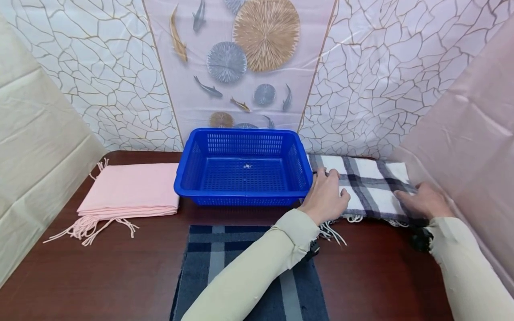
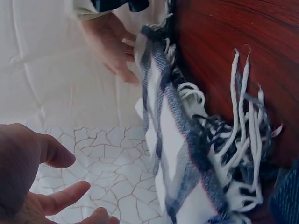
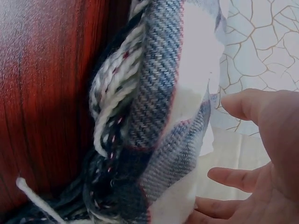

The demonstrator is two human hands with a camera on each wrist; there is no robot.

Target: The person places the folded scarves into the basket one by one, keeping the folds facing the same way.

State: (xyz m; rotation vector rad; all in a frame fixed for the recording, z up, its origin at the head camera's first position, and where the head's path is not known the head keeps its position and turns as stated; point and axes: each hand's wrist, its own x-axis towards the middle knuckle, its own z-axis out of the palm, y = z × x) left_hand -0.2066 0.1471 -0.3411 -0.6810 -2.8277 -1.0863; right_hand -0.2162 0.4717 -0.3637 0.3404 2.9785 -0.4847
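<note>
Folded black-and-white checked woven scarf with fringe (image 1: 361, 183) lies on the dark red-brown counter (image 1: 381, 276), right of the blue plastic basket (image 1: 242, 194), long axis left-right. Left hand (image 1: 326, 196) at basket end, right hand (image 1: 427, 203) at opposite end. Both grips spread, thumbs apart from fingers; can't confirm contact.

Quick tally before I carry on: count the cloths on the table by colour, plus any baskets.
Pink cloth: 1
White-and-dark checked cloth: 1
Dark blue-and-grey cloth: 1
Blue basket: 1
Total: 4
</note>
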